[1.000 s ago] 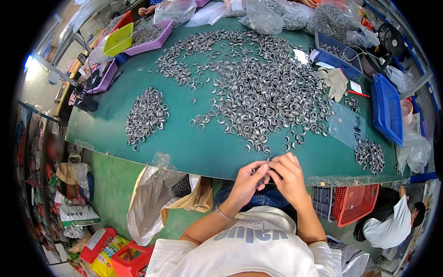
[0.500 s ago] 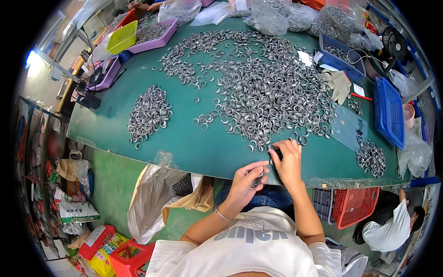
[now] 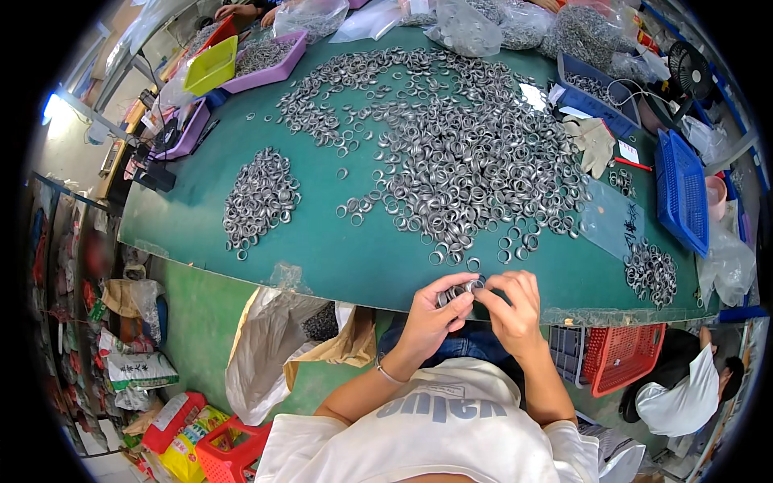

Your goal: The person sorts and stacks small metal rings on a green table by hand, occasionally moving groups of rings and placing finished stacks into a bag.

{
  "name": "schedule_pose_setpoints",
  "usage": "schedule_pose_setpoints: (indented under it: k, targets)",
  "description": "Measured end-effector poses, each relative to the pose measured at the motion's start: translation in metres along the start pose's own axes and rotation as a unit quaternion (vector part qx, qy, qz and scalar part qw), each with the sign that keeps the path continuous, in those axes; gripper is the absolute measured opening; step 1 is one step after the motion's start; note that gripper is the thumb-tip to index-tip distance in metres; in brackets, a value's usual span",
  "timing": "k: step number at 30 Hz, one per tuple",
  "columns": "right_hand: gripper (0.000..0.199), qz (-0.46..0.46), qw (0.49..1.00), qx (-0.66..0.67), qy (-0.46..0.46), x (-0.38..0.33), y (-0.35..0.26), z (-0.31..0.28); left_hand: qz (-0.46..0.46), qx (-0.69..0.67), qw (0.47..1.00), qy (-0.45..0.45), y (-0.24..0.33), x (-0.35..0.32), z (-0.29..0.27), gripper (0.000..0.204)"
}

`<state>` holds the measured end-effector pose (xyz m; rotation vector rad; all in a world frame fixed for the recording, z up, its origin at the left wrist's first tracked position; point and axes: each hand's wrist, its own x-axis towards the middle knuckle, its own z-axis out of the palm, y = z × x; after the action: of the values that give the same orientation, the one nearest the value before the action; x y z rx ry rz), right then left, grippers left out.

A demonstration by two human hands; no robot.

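Close to the table's near edge, my left hand (image 3: 435, 312) is closed around a short row of grey metal rings (image 3: 460, 291). My right hand (image 3: 513, 307) meets it from the right, its thumb and fingers pinched at the end ring of that row. Just beyond both hands a few loose rings (image 3: 473, 263) lie on the green tabletop (image 3: 346, 270). Past them spreads a large heap of the same rings (image 3: 483, 165). A smaller pile of rings (image 3: 262, 201) sits to the left, and another ring pile (image 3: 651, 274) at the right.
A clear plastic bag (image 3: 605, 219), work gloves (image 3: 590, 145) and a blue basket (image 3: 680, 193) are at the right. Purple (image 3: 274, 71) and yellow (image 3: 211, 68) trays stand far left. Below the edge are a paper sack (image 3: 262, 354) and red crate (image 3: 622, 360). A person (image 3: 684, 394) sits lower right.
My right hand has drawn back from the loose rings on the table to my left hand. The left hand has risen slightly, and its row of rings now lies sideways between the hands.
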<state>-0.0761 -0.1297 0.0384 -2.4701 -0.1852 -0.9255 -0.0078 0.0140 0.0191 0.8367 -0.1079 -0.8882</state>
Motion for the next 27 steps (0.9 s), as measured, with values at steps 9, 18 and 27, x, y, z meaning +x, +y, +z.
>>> schedule_pose_setpoints:
  k: [9,18,27]
  targets:
    - [0.022,0.016,0.999,0.040,0.033,-0.003,-0.003,0.003,0.001,-0.011,1.000,-0.022,0.000,-0.004,-0.001,0.031]
    - [0.020,0.026,0.998,0.043,0.045,0.000,-0.011,-0.002,-0.003,-0.012,1.000,-0.018,0.005,-0.008,0.007,0.029]
    - [0.011,0.286,0.912,0.293,-0.020,-0.014,-0.022,0.002,0.008,0.065,0.998,-0.024,-0.001,-0.007,0.006,0.028]
